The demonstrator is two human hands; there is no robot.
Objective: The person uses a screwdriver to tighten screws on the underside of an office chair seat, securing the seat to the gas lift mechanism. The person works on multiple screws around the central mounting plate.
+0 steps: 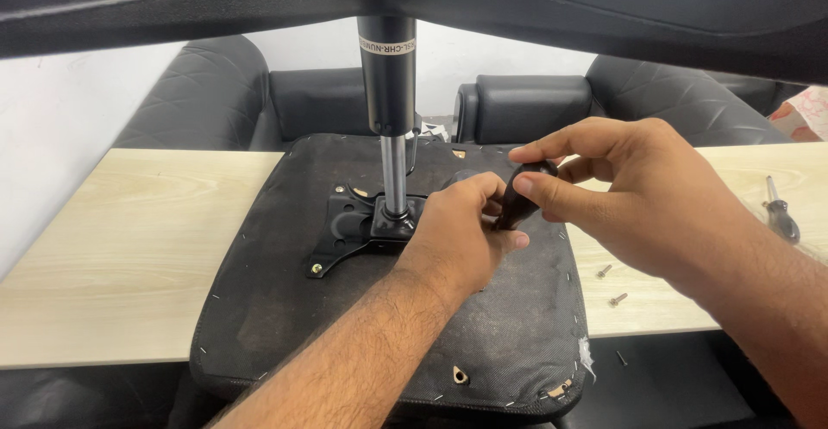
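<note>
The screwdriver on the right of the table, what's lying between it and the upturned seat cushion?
In the head view, two small screws lie on the pale wooden table between the screwdriver and the seat cushion, partly behind the right hand.

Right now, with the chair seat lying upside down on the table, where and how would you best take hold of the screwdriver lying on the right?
Take the screwdriver by its dark handle, the thick end nearer the table's front edge, coming from above and from the right. It lies flat with bare tabletop around it, and the thin metal shaft points away, so a pinch across the handle looks easiest.
</note>
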